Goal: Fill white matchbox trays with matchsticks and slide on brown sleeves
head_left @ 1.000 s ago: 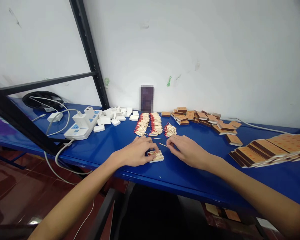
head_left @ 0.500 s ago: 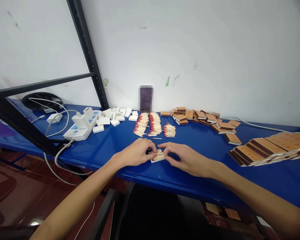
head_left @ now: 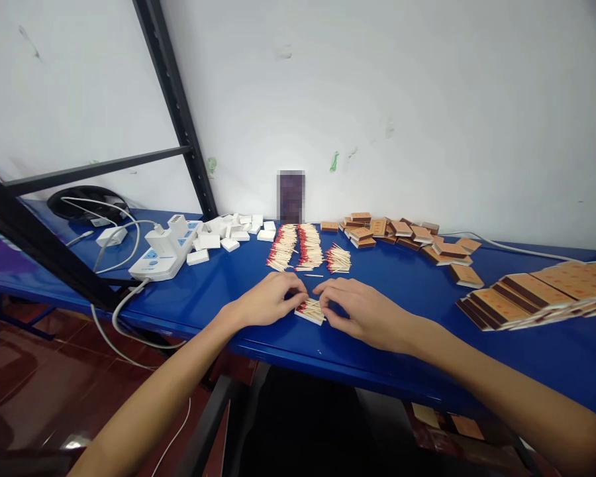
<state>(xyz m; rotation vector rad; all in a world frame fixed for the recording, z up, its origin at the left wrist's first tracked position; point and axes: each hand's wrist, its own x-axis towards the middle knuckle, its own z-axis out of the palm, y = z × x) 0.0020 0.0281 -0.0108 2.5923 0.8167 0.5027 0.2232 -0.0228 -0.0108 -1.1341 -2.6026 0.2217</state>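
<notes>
A small white matchbox tray (head_left: pixel 308 318) filled with red-tipped matches (head_left: pixel 311 308) lies near the table's front edge, between my hands. My left hand (head_left: pixel 273 299) is at its left end, thumb and fingers curved and apart over the corner. My right hand (head_left: pixel 357 310) has its thumb and a finger around the tray's right end, the other fingers arched above. Beyond the hands, matches are laid in two long rows (head_left: pixel 282 248) (head_left: pixel 309 248) and a smaller pile (head_left: pixel 338 259). One loose match (head_left: pixel 312 275) lies in front of them.
White empty-looking trays (head_left: pixel 221 232) are heaped at the back left, beside a power strip (head_left: pixel 161 262) with cables. Brown matchbox covers (head_left: pixel 407 233) are piled at the back right. Flattened stacked covers (head_left: pixel 531 295) lie further right. A black metal frame (head_left: pixel 179 99) rises at left.
The tray has turned slightly and shifted a little left. My left fingers have drawn back from over the matches to the tray's left corner. My right hand stays at the right end.
</notes>
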